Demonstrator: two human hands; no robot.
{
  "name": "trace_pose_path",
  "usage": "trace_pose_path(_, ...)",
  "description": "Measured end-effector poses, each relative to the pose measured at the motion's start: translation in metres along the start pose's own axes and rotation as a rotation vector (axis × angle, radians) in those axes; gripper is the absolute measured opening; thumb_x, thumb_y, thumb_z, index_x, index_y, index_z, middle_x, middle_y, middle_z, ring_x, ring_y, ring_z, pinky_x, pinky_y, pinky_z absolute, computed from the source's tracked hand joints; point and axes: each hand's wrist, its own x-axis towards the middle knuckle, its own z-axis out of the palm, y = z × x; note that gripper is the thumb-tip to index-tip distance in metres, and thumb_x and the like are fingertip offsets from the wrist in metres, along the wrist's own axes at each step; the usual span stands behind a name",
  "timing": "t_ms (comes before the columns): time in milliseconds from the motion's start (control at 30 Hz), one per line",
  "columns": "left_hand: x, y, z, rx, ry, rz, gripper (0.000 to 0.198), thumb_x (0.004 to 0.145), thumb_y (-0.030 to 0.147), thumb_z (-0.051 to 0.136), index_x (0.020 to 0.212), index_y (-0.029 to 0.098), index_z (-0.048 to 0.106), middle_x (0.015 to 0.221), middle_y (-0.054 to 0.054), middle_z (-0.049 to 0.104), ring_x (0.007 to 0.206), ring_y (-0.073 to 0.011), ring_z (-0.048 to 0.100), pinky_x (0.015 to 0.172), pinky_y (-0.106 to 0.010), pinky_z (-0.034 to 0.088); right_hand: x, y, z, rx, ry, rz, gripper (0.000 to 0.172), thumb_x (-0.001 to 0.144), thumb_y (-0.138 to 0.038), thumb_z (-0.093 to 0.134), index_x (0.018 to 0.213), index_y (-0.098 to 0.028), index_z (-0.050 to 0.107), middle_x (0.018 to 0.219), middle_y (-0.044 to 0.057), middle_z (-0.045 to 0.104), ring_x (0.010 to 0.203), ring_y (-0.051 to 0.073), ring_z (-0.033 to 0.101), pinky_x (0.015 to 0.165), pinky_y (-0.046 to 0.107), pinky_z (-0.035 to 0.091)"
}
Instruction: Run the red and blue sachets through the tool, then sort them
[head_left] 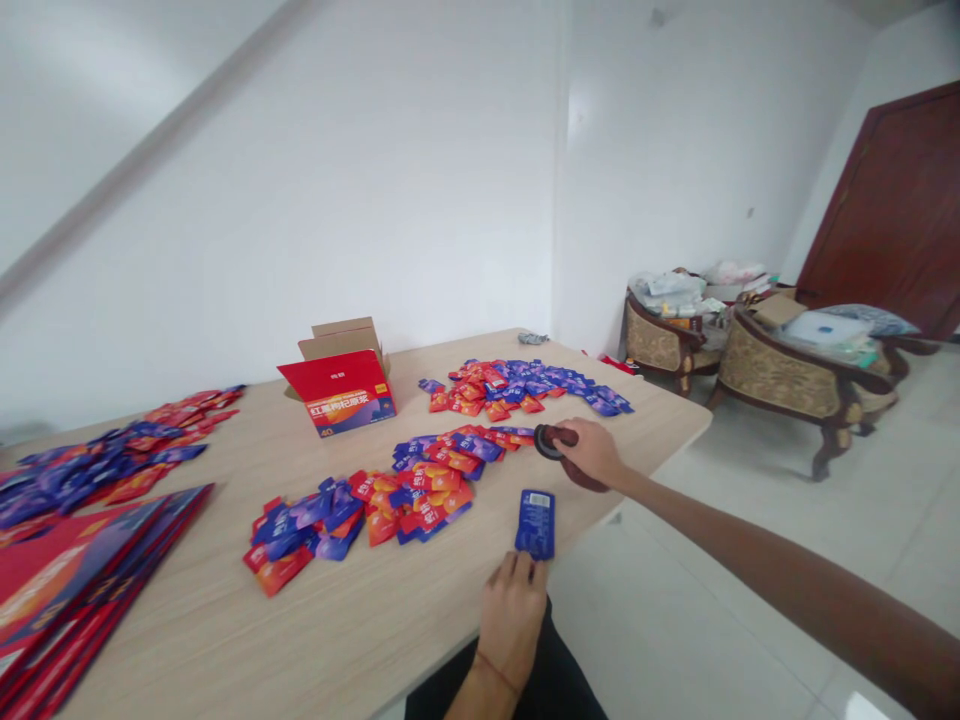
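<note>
Near the table's front edge, my left hand [514, 605] has its fingertips closed on the lower end of a blue packet [536, 520], which lies with a white label facing up. To the right and farther back, my right hand [592, 452] is wrapped round a dark brown tool with a round black end [551, 440]. The round end is beside the right end of a row of red and blue packets [442, 475]. More red and blue packets [285, 535] are heaped at that row's left end.
An open red carton [349, 395] stands at the table's back. Another packet pile [525, 385] lies back right, and one [105, 460] at the far left above flat red cartons [67, 590]. Two loaded armchairs [787, 375] stand beyond the table [360, 620].
</note>
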Motion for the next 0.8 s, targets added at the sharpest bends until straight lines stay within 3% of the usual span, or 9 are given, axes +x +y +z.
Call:
trace_pose_path(100,0.002,-0.001,-0.013,-0.171,0.054,-0.081,0.016,0.088,0.009,0.066,0.097,0.022,0.069,0.088,-0.004,0.070,0.084,-0.0241,0.068,0.073,-0.035,0.057,-0.004,0.007,-0.017,0.049,0.104,-0.010,0.027,0.090,-0.040,0.062,0.110,-0.025,0.074,0.105,0.005,0.074,0.097,0.020,0.066,0.083,0.028,0.044)
trace_pose_path(233,0.004,-0.010,-0.027,-0.758,0.137,-0.360,0.016,0.097,0.023,0.056,0.108,0.022,0.068,0.091,-0.004,0.073,0.080,-0.0185,0.070,0.068,-0.026,0.054,-0.008,0.009,-0.035,0.101,0.186,-0.020,0.027,0.088,-0.041,0.065,0.108,-0.025,0.074,0.103,0.004,0.075,0.094,0.021,0.068,0.082,0.030,0.046)
trace_pose_path(300,0.006,-0.016,-0.028,-0.984,0.145,-0.485,0.017,0.095,0.031,0.058,0.102,0.019,0.067,0.087,-0.005,0.073,0.077,-0.0185,0.070,0.065,-0.025,0.053,-0.011,0.006,-0.041,0.125,0.206,-0.042,0.027,0.088,-0.041,0.065,0.108,-0.025,0.074,0.103,0.004,0.075,0.094,0.021,0.068,0.084,0.030,0.047)
trace_pose_path(400,0.008,-0.029,-0.024,-1.090,0.114,-0.591,0.018,0.086,0.032,0.064,0.095,0.017,0.065,0.079,-0.004,0.071,0.072,-0.0193,0.068,0.063,-0.026,0.052,-0.016,-0.001,-0.046,0.150,0.198,-0.092,0.027,0.089,-0.040,0.064,0.108,-0.025,0.074,0.104,0.005,0.075,0.093,0.021,0.068,0.085,0.031,0.047)
trace_pose_path(533,0.008,-0.039,-0.025,-0.793,-0.041,-0.555,0.014,0.083,0.023,0.065,0.096,0.017,0.067,0.075,-0.003,0.070,0.070,-0.0190,0.067,0.066,-0.027,0.050,-0.021,-0.015,-0.049,0.163,0.145,-0.113,0.026,0.088,-0.040,0.065,0.108,-0.026,0.074,0.099,0.004,0.075,0.090,0.022,0.068,0.083,0.031,0.047)
trace_pose_path(633,0.006,-0.036,-0.032,-0.410,-0.148,-0.487,0.015,0.088,0.019,0.063,0.101,0.019,0.069,0.094,-0.006,0.070,0.084,-0.0205,0.068,0.075,-0.029,0.051,-0.025,-0.027,-0.048,0.179,0.086,-0.121,0.025,0.088,-0.039,0.065,0.108,-0.026,0.074,0.099,0.004,0.075,0.090,0.021,0.068,0.083,0.030,0.047)
trace_pose_path(700,0.003,-0.031,-0.035,-0.213,-0.138,-0.417,0.018,0.092,0.018,0.060,0.107,0.020,0.069,0.105,-0.007,0.068,0.093,-0.0222,0.067,0.080,-0.031,0.052,-0.027,-0.036,-0.047,0.182,0.052,-0.124,0.026,0.088,-0.037,0.065,0.110,-0.027,0.074,0.102,0.004,0.074,0.092,0.021,0.068,0.084,0.030,0.046)
trace_pose_path(800,-0.007,-0.025,-0.029,-0.054,-0.028,-0.175,0.025,0.093,0.012,0.057,0.115,0.021,0.067,0.113,-0.008,0.067,0.103,-0.0248,0.064,0.089,-0.037,0.054,-0.030,-0.050,-0.048,0.157,-0.011,-0.137,0.027,0.088,-0.036,0.065,0.112,-0.027,0.073,0.105,0.004,0.074,0.095,0.021,0.067,0.085,0.030,0.045)
